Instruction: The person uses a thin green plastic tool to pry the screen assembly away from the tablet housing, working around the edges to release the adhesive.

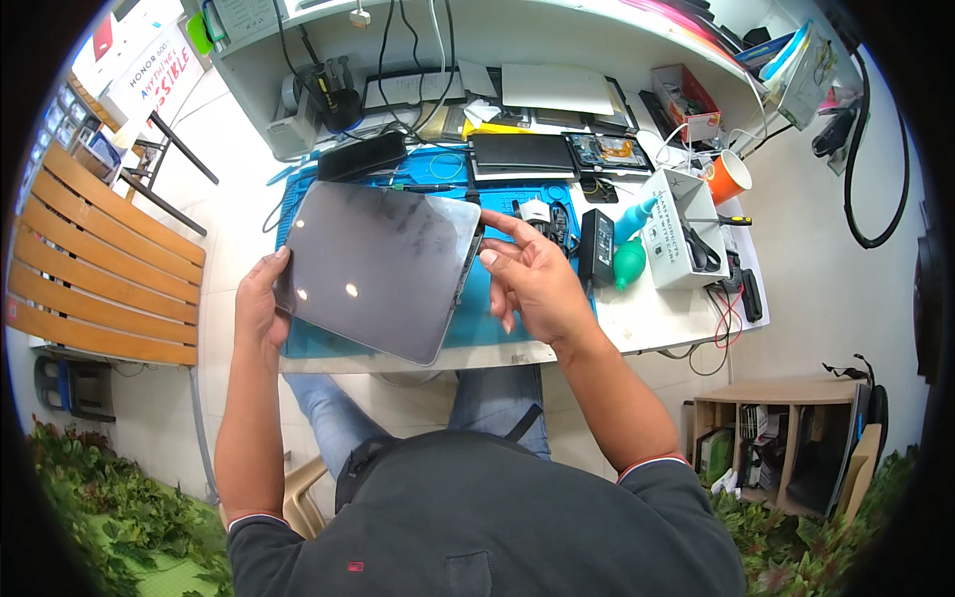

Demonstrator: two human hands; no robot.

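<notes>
A tablet (pixel 373 269) with a dark, smudged, glossy face is held tilted above the blue work mat (pixel 479 333). My left hand (pixel 261 298) is closed on its left edge, with the thumb over the face and the other fingers hidden underneath. At the opposite edge, my right hand (pixel 542 284) has its fingers apart, the index fingertip at the upper right corner and the thumb close to the side. That right edge looks rough and uneven, as if the frame there is exposed.
Right of the mat stand a black power adapter (pixel 597 247), a green blower bulb (pixel 629 264), a blue bottle (pixel 634 221), a white box (pixel 665 239) and an orange cup (pixel 729 177). Behind lie a black slab (pixel 522 154), an opened device (pixel 609 152) and hanging cables.
</notes>
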